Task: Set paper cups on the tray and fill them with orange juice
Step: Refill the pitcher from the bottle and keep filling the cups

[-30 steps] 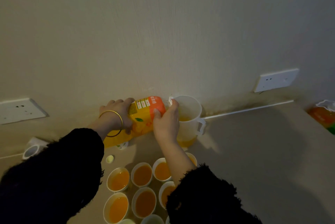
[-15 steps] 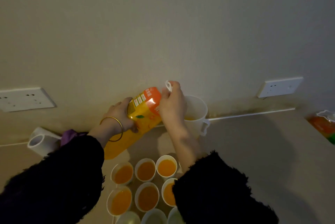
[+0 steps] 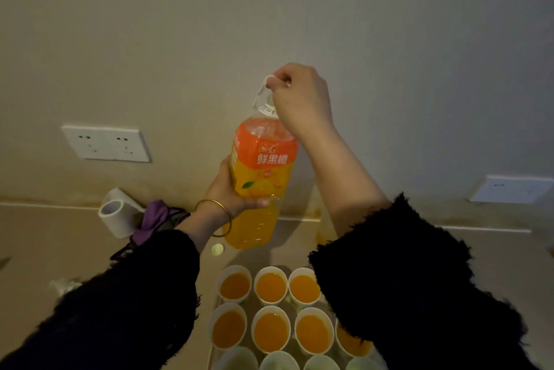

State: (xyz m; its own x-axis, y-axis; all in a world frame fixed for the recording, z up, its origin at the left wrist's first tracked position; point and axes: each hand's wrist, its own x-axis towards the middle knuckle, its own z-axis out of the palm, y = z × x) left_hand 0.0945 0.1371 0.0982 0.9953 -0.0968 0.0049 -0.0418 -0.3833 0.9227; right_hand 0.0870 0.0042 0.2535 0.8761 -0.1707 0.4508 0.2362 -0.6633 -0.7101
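I see a plain beige wall [image 3: 180, 24], dim light. Double socket [image 3: 105, 143] on it at left, another socket plate [image 3: 509, 189] low at right. Tan tabletop [image 3: 45, 237] meets the wall, staining along the joint.

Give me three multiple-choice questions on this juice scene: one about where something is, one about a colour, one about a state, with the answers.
1. Where is the tape roll?
A) left of the bottle, by the wall
B) among the cups
C) right of the right arm

2. What colour is the bracelet on the left wrist?
A) silver
B) black
C) gold

3. How is the bottle held?
A) lying flat
B) about upright
C) tipped over a cup

Answers:
1 A, it sits beside the purple cloth at the foot of the wall.
2 C, it shows yellow-gold.
3 B, the left hand grips its body and the right hand holds its neck handle, neck up.
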